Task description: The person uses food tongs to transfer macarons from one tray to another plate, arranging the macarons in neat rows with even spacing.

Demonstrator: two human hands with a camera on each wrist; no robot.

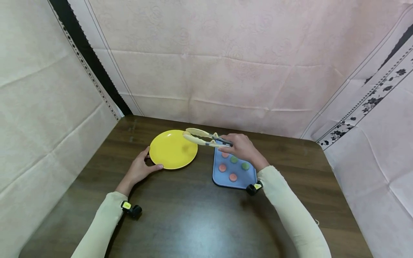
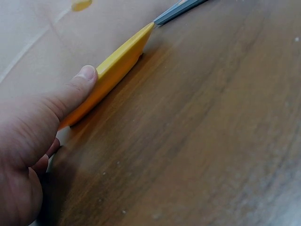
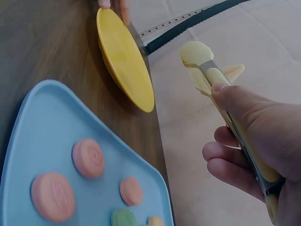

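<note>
A round yellow plate [image 1: 173, 149] rests on the table. My left hand [image 1: 139, 169] holds it by its left edge, the thumb [image 2: 77, 92] against the rim and the other fingers round the far side. Cream-and-metal tongs [image 1: 206, 139] are in my right hand [image 1: 242, 147], raised above the table, heads pointing left over the plate's right edge. In the right wrist view I see no piece between the tong heads [image 3: 196, 54]. Below the right hand lies a blue tray [image 1: 219, 181] bearing several round pieces, some pink [image 3: 53, 197], some green [image 1: 245, 166], with a raised pattern.
The brown wooden table [image 1: 180, 218] ends at the back against a pale cloth wall [image 1: 226, 79]. Cloth hangs at the left and right sides too. A small camera [image 1: 131, 209] sits on the left wrist and another [image 1: 254, 187] on the right.
</note>
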